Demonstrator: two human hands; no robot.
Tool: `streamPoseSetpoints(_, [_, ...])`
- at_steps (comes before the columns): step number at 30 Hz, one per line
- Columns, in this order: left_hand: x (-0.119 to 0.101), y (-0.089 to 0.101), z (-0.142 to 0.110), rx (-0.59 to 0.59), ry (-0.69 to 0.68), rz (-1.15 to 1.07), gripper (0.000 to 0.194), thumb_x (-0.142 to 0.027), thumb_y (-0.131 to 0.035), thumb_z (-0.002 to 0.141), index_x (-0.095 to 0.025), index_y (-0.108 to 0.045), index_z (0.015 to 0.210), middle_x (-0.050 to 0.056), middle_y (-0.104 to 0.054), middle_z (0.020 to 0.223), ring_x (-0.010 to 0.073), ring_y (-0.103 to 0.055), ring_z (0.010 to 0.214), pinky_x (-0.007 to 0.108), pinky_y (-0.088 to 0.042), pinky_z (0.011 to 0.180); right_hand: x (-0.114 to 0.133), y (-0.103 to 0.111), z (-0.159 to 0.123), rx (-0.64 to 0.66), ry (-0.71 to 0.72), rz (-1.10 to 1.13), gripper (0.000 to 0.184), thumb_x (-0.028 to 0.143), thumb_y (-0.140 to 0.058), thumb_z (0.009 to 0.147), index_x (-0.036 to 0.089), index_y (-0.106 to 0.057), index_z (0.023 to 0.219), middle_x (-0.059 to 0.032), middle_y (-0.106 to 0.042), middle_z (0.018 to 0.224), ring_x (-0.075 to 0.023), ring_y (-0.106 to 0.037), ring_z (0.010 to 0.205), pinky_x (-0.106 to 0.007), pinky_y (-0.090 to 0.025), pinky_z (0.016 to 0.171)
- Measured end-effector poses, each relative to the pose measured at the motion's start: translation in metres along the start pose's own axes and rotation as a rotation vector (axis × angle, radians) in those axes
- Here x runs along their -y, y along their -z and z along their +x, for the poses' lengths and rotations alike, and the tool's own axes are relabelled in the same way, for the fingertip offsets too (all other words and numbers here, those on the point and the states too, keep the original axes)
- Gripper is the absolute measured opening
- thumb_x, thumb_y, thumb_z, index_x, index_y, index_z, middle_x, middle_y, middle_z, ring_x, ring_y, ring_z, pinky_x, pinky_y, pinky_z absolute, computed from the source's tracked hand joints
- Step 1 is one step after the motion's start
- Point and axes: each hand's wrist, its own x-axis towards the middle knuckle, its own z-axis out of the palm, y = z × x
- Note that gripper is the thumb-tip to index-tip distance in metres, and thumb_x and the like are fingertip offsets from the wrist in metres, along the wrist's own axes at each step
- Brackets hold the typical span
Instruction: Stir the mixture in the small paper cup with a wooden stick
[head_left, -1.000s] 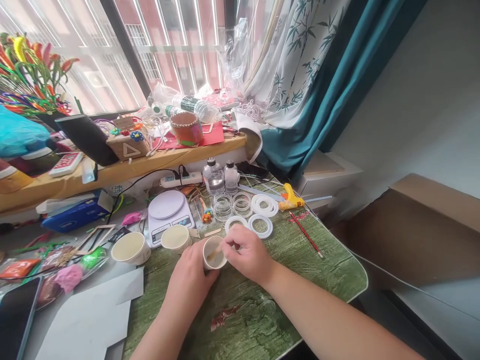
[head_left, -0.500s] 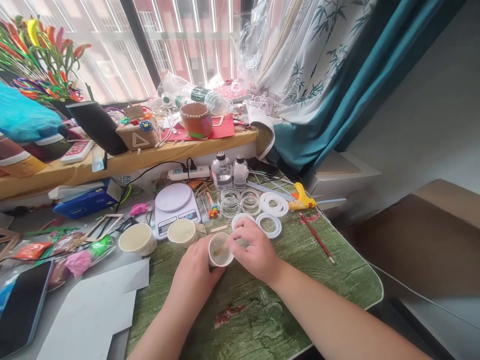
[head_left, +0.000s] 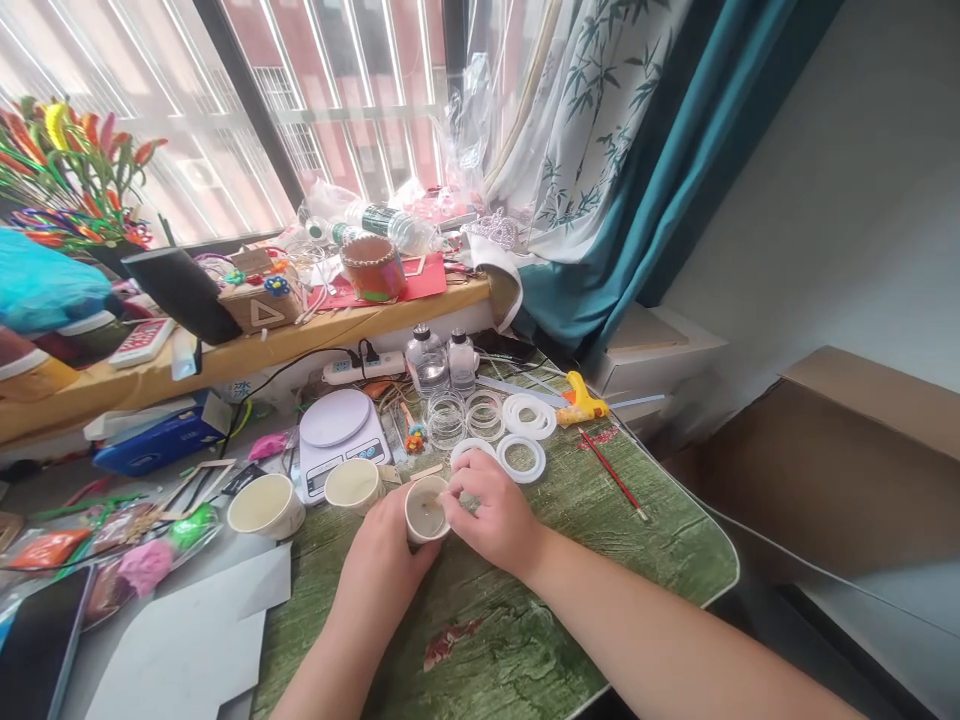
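My left hand (head_left: 388, 543) is wrapped round the side of a small white paper cup (head_left: 428, 512) on the table. A little clear-looking liquid shows inside the cup. My right hand (head_left: 487, 510) is at the cup's right rim, its fingers pinched on a thin wooden stick (head_left: 438, 503) that dips into the cup; most of the stick is hidden by the fingers. Left of the cup stand a second paper cup (head_left: 352, 484) and a wider third one (head_left: 265, 505). A flat wooden stick (head_left: 427, 472) lies just behind the held cup.
Behind the cups sits a white kitchen scale (head_left: 341, 430). White silicone ring moulds (head_left: 521, 458), clear rings (head_left: 447, 418) and two capped bottles (head_left: 427, 362) stand beyond my hands. A yellow glue gun (head_left: 582, 400) and red pencil (head_left: 611, 472) lie right; white paper (head_left: 180, 640) lies left.
The view has shifted, so the scene sits lower and further left. My right hand's stick has moved within the cup, toward its right side. Both hands keep their hold.
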Motion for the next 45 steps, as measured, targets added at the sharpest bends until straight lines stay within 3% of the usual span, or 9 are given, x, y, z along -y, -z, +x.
streamPoseSetpoints(5, [0.003, -0.003, -0.001, 0.013, 0.003, -0.013, 0.051, -0.025, -0.075, 0.084, -0.024, -0.063, 0.133, 0.009, -0.075, 0.13, 0.0325, -0.071, 0.121, 0.049, -0.059, 0.101, -0.001, -0.001, -0.002, 0.002, -0.014, 0.046, 0.021, 0.013, -0.06, 0.086, 0.022, -0.048, 0.071, -0.0007, -0.049, 0.084, -0.0172, -0.053, 0.08, -0.032, -0.044, 0.075])
streamPoseSetpoints(10, [-0.002, 0.001, -0.002, 0.044, 0.01, -0.023, 0.053, -0.022, -0.075, 0.084, -0.025, -0.061, 0.136, 0.009, -0.073, 0.133, 0.0313, -0.07, 0.123, 0.048, -0.058, 0.102, -0.005, -0.003, -0.002, -0.02, -0.049, 0.033, 0.014, 0.018, -0.061, 0.091, 0.022, -0.054, 0.079, -0.0023, -0.052, 0.09, -0.0188, -0.054, 0.086, -0.033, -0.046, 0.079])
streamPoseSetpoints(18, [-0.003, 0.004, -0.004, 0.045, -0.007, -0.047, 0.056, -0.016, -0.073, 0.08, -0.027, -0.061, 0.134, 0.007, -0.074, 0.13, 0.032, -0.071, 0.119, 0.047, -0.06, 0.098, 0.002, -0.002, -0.004, -0.007, -0.014, 0.028, 0.017, 0.015, -0.06, 0.087, 0.022, -0.054, 0.073, -0.0022, -0.051, 0.086, -0.0186, -0.054, 0.082, -0.034, -0.045, 0.077])
streamPoseSetpoints(22, [-0.002, 0.002, -0.004, 0.047, -0.02, -0.061, 0.056, -0.013, -0.074, 0.08, -0.026, -0.061, 0.133, 0.008, -0.074, 0.13, 0.032, -0.071, 0.117, 0.049, -0.059, 0.098, 0.003, -0.001, -0.003, 0.069, -0.019, 0.075, 0.018, 0.012, -0.059, 0.085, 0.022, -0.053, 0.07, -0.0017, -0.052, 0.083, -0.0178, -0.054, 0.078, -0.034, -0.046, 0.074])
streamPoseSetpoints(27, [-0.003, 0.003, -0.004, 0.055, -0.025, -0.063, 0.057, -0.01, -0.074, 0.079, -0.025, -0.059, 0.133, 0.009, -0.073, 0.13, 0.0326, -0.07, 0.116, 0.05, -0.059, 0.098, 0.007, 0.0, -0.003, 0.017, -0.012, 0.02, 0.017, 0.012, -0.061, 0.082, 0.022, -0.054, 0.071, -0.0028, -0.053, 0.086, -0.0201, -0.055, 0.085, -0.036, -0.046, 0.08])
streamPoseSetpoints(34, [-0.003, 0.002, -0.004, 0.039, -0.034, -0.065, 0.054, -0.014, -0.076, 0.081, -0.027, -0.061, 0.131, 0.008, -0.074, 0.128, 0.0322, -0.071, 0.115, 0.049, -0.06, 0.097, 0.003, 0.004, 0.001, 0.04, -0.036, 0.066, 0.017, 0.015, -0.06, 0.085, 0.022, -0.052, 0.071, -0.0006, -0.052, 0.079, -0.0166, -0.052, 0.075, -0.031, -0.043, 0.071])
streamPoseSetpoints(39, [0.001, 0.0, -0.003, 0.041, -0.036, -0.052, 0.055, -0.016, -0.075, 0.082, -0.027, -0.06, 0.133, 0.008, -0.073, 0.13, 0.0327, -0.07, 0.118, 0.049, -0.059, 0.099, -0.003, 0.005, 0.003, 0.041, -0.155, 0.049, 0.02, 0.017, -0.06, 0.084, 0.021, -0.049, 0.067, 0.004, -0.046, 0.065, -0.0123, -0.043, 0.062, -0.027, -0.033, 0.06])
streamPoseSetpoints(43, [0.006, -0.002, -0.004, 0.055, -0.029, -0.031, 0.053, -0.02, -0.073, 0.085, -0.028, -0.06, 0.135, 0.007, -0.073, 0.131, 0.0323, -0.07, 0.119, 0.048, -0.059, 0.099, -0.002, 0.005, 0.003, 0.142, -0.232, 0.137, 0.02, 0.017, -0.061, 0.08, 0.02, -0.05, 0.063, 0.0051, -0.045, 0.061, -0.0109, -0.04, 0.06, -0.025, -0.031, 0.058])
streamPoseSetpoints(45, [0.009, -0.004, -0.005, 0.05, -0.039, -0.02, 0.053, -0.022, -0.072, 0.086, -0.027, -0.059, 0.137, 0.008, -0.073, 0.132, 0.0319, -0.07, 0.12, 0.047, -0.059, 0.099, -0.002, 0.006, 0.005, 0.103, -0.27, 0.118, 0.021, 0.017, -0.06, 0.079, 0.02, -0.048, 0.062, 0.0055, -0.042, 0.061, -0.0105, -0.038, 0.06, -0.025, -0.029, 0.057])
